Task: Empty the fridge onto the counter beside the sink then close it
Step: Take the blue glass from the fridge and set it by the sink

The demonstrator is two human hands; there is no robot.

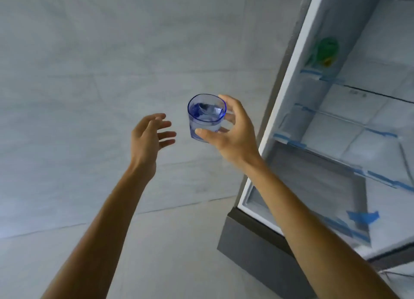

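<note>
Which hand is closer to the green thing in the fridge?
The right hand. It holds the blue cup just outside the open fridge, below and left of the green thing. The left hand is open and empty, farther left.

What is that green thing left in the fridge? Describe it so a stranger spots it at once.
Start at the open fridge on the right and look to its upper shelf. Against the left inner wall sits a blurred green item with a yellowish patch below; what it is cannot be told. It is the only green thing among white walls and blue-taped shelves.
</note>
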